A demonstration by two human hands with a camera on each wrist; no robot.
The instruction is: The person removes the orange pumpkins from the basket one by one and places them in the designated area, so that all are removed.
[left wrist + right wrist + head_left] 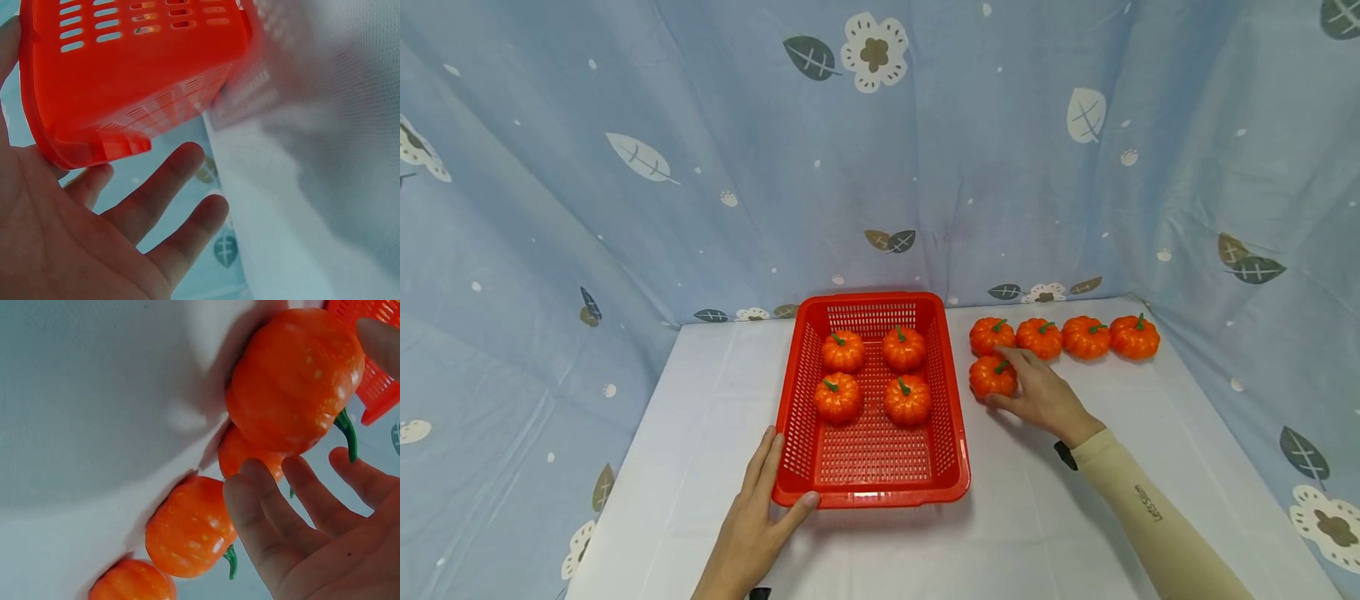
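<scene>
My left hand (751, 518) rests at the near left corner of a red plastic basket (872, 498), thumb by the front rim and straight fingers along the left side. In the left wrist view, its fingers (156, 194) spread below the basket's corner (144, 94). My right hand (1041, 393) reaches around a small orange pumpkin (991, 379) with a green stem, standing right of the basket. From the right wrist, that pumpkin (294, 381) sits between the thumb and the loosely spread fingers (256, 519), which are not closed on it. Inside the basket sit several like pumpkins (907, 402).
Behind the right hand, a row of several more pumpkins (1086, 337) runs rightward along the back of the white table (715, 375). A blue patterned curtain (737, 150) hangs behind and at both sides of the table.
</scene>
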